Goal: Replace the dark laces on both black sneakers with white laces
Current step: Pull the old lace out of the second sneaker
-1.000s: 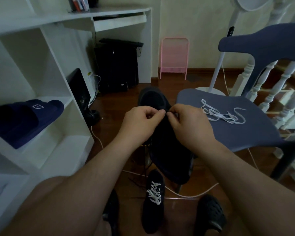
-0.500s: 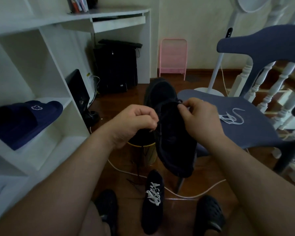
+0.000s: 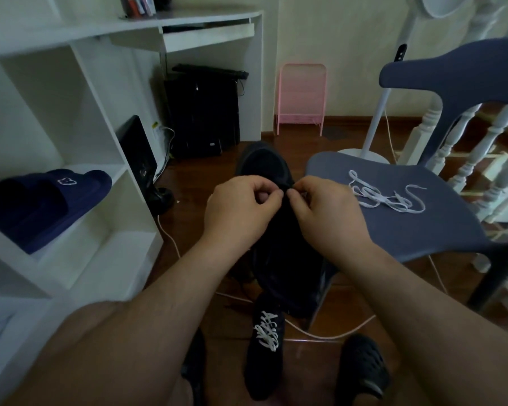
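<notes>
- A white shelving unit (image 3: 79,159) fills the left side, with a white counter (image 3: 188,22) at its top carrying books; a navy slipper (image 3: 47,200) lies in one open compartment.
- A blue-grey chair (image 3: 417,230) stands on the right, its seat facing the person, in front of a white stair railing (image 3: 481,148).
- The wooden floor (image 3: 206,183) runs between shelf and chair; a black computer tower (image 3: 203,112) stands under the counter and a pink wire rack (image 3: 302,95) leans on the far wall.
- Both forearms reach forward from the bottom edge, meeting at the middle.
- The held black sneaker (image 3: 264,162) is up in the air between the hands, toe pointing away, just beside the front edge of the chair seat.
- The second black sneaker (image 3: 264,358) sits on the floor below, already threaded with a white lace.
- The left hand (image 3: 241,209) has its fingers curled, grip pinched at the sneaker's upper near the eyelets; whether it holds a dark lace or the shoe fabric cannot be told.
- The right hand (image 3: 326,212) mirrors it, fingertips pinched on the same spot, the two hands almost touching.
- A loose white lace (image 3: 384,197) lies in a tangle on the chair seat, near the right hand but apart from it.
- A white cable (image 3: 329,335) trails across the floor beneath the chair.
</notes>
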Action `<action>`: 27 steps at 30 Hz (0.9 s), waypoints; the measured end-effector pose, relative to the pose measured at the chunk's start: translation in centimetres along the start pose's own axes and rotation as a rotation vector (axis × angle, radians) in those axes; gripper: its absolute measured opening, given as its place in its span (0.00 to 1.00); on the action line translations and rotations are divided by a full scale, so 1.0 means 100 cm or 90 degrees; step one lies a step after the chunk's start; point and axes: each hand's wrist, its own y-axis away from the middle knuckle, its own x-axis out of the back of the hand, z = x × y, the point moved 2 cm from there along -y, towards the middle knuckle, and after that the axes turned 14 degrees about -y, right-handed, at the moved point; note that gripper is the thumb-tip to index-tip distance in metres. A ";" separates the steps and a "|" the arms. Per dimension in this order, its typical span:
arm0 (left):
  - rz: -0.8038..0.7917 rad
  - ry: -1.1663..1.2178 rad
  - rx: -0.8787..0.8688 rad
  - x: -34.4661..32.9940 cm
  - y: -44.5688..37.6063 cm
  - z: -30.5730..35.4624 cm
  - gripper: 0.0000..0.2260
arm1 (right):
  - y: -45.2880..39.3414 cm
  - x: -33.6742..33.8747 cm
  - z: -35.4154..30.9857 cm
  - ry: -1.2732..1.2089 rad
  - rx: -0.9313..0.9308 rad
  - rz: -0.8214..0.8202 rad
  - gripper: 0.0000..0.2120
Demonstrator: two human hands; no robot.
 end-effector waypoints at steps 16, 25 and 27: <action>-0.197 0.078 -0.022 0.016 0.002 -0.001 0.07 | -0.005 0.010 0.008 0.010 -0.055 0.000 0.11; -0.012 -0.100 -0.010 0.006 0.003 0.004 0.11 | 0.000 -0.006 -0.006 0.006 0.027 -0.050 0.09; -0.002 -0.161 -0.018 0.004 0.003 0.005 0.13 | 0.000 -0.007 -0.006 0.008 0.029 -0.059 0.09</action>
